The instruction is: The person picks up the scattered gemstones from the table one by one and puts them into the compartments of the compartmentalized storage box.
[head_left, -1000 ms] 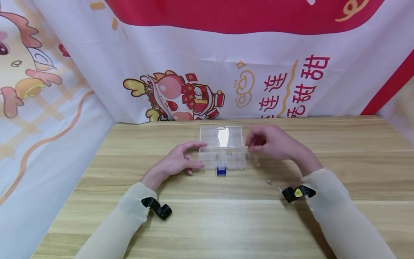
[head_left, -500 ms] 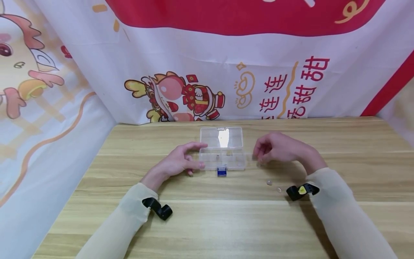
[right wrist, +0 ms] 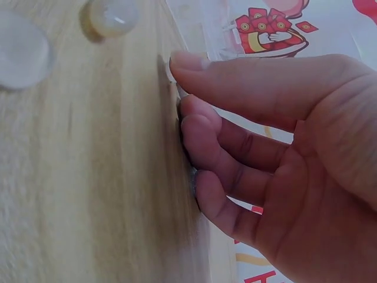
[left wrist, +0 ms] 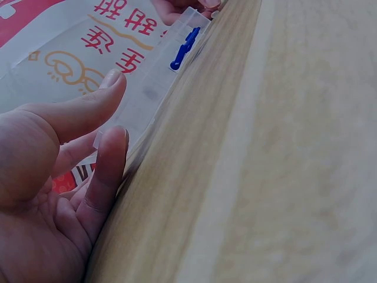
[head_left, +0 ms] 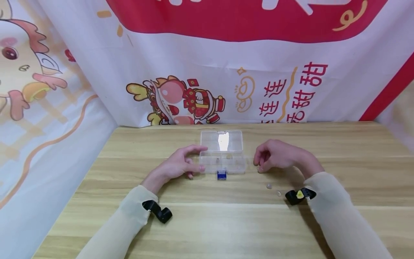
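A clear plastic compartment box (head_left: 211,169) with a blue latch (head_left: 221,175) stands on the table, its lid (head_left: 210,140) folded back. My left hand (head_left: 176,164) holds the box's left end, thumb at the front corner and index finger by the hinge. In the left wrist view the thumb (left wrist: 97,109) lies across the box end. Right of the box, my right hand (head_left: 276,154) pinches a small pale stone (head_left: 258,168) at the table top; fingertips mostly hide it. Two translucent polished stones, one greyish (head_left: 269,186) and one whitish (head_left: 279,193), lie nearer me.
Several small pieces, one yellowish (head_left: 229,157), sit in the box's compartments. The wooden table (head_left: 207,230) ends at a printed cloth (head_left: 181,54) behind, with another cloth on the left. A black strap mount (head_left: 295,196) is on each wrist.
My right hand has moved away from the box's right side, down to the stone beside it, and its fingertips have closed there. The left hand keeps its place on the box.
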`<state>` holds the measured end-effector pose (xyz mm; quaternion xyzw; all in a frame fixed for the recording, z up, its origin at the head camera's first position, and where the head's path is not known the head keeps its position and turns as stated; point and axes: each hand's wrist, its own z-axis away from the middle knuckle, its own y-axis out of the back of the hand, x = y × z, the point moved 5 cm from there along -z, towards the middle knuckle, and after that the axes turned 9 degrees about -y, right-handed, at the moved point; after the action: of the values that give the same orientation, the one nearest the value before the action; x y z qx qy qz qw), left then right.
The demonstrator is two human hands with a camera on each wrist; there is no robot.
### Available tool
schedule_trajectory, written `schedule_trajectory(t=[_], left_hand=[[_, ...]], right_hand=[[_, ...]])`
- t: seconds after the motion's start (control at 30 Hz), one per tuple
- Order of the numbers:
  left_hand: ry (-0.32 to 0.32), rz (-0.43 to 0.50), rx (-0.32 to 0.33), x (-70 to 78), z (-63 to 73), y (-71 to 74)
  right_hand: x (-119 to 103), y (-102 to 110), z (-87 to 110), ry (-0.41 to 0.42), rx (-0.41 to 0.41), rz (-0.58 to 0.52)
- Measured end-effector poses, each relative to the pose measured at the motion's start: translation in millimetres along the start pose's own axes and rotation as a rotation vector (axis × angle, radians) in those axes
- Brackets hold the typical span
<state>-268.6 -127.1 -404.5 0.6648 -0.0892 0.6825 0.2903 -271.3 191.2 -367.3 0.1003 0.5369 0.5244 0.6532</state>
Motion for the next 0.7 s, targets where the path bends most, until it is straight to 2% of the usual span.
schedule_trajectory(t=[0.3,0.5,0.7], left_hand=[[-0.001,-0.001,0.014,-3.0,2.4,2.2],[0.006,-0.008,0.013,-5.3,6.1,2.8],[-0.01,-0.008,0.001,-3.1,0.9,0.2]], right_hand=[[-3.7,-4.1,-4.4,-0.012,0.023,0.047],[-4.1,-8.8,-7.4,-0.018,0.008,0.056],[-2.9,-6.9,-2.1,-0.039,0.006,0.074]])
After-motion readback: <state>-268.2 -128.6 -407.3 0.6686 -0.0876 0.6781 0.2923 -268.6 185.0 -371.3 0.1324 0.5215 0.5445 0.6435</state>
